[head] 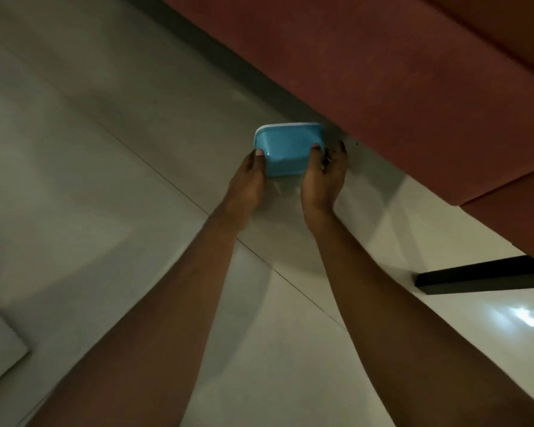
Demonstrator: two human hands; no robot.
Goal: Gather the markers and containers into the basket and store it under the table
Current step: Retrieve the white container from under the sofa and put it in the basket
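Note:
A small blue container (pixel 289 147) with a pale rim is held out in front of me, above the tiled floor, close to the edge of the reddish-brown sofa. My left hand (pixel 249 180) grips its left side with the thumb on the wall. My right hand (pixel 322 177) grips its right side, and something small and dark shows between those fingers. No basket or markers are in view.
A reddish-brown sofa (pixel 398 81) fills the upper right. A dark bar (pixel 481 277), perhaps a furniture leg, lies at the right over the pale tiled floor (pixel 105 149). A white slab edge (pixel 0 337) shows at the lower left.

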